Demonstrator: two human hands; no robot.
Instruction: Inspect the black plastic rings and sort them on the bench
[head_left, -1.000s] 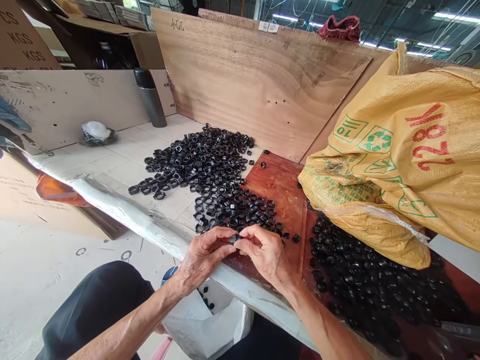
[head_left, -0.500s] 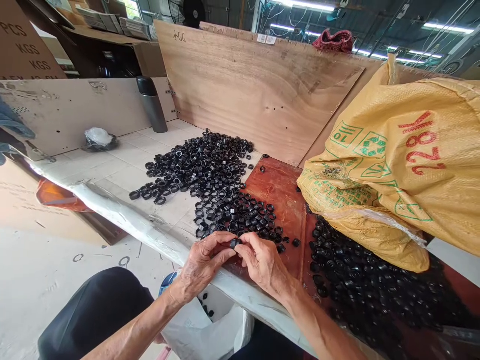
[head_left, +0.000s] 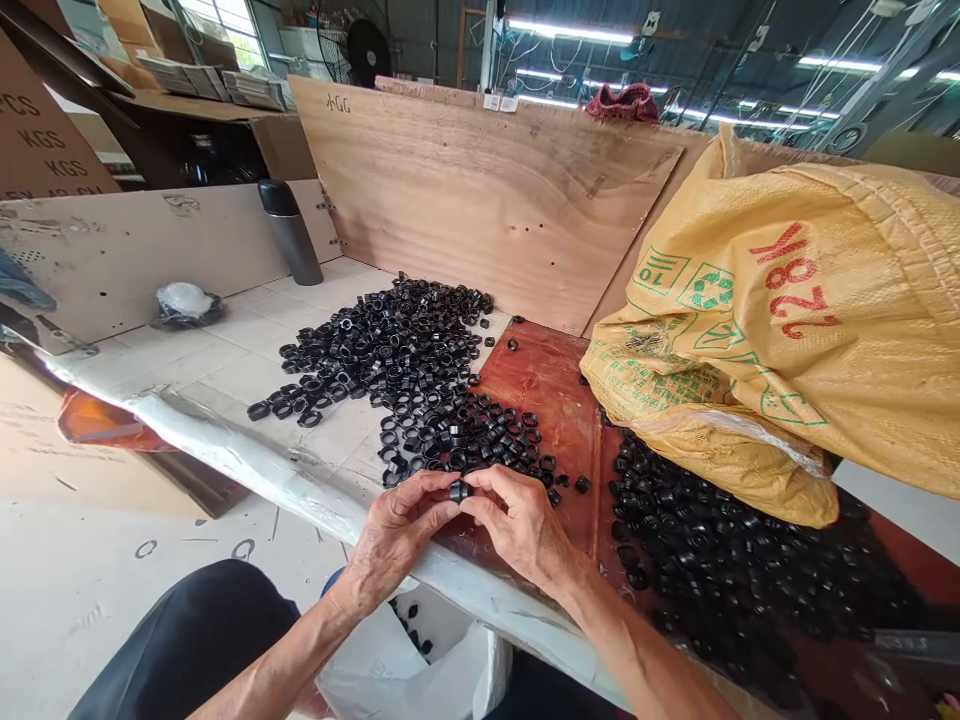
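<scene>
While a small black part (head_left: pixel 460 491) sits between them, left grip (head_left: pixel 455 490), right grip (head_left: pixel 465 489), both pinching it.

Left hand (head_left: pixel 394 530), right hand (head_left: pixel 521 525) close together, both pinching; 2 forearms (head_left: pixel 289 640) converging.

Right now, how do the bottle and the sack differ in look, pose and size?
Colour: bottle dark grey with a black cap; sack yellow with red and green print.
Pose: bottle stands nearly upright by the low side wall; sack slumps over the right-hand black parts.
Size: sack looks far bulkier than bottle.
Shared: neither is in hand.
</scene>
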